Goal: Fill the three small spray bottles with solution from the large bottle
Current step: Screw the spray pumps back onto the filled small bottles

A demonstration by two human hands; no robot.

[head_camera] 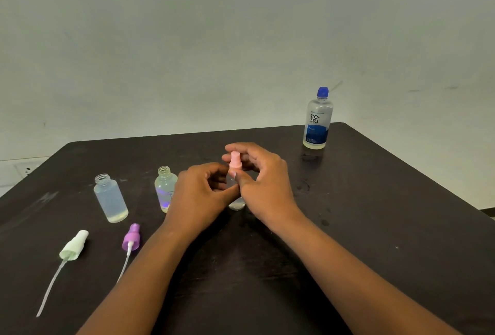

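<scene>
Left hand: fingers curled, gripping the small bottle upright on the table.
Right hand: pinches its pink sprayer top.

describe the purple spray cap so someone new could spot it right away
On the dark table, look near the left side, in front of two uncapped small bottles. The purple spray cap lies there beside a pale green one; only it is purple.

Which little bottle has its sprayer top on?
The small clear bottle with the pink sprayer, held in both hands. The two bottles left of it stand open.
</scene>
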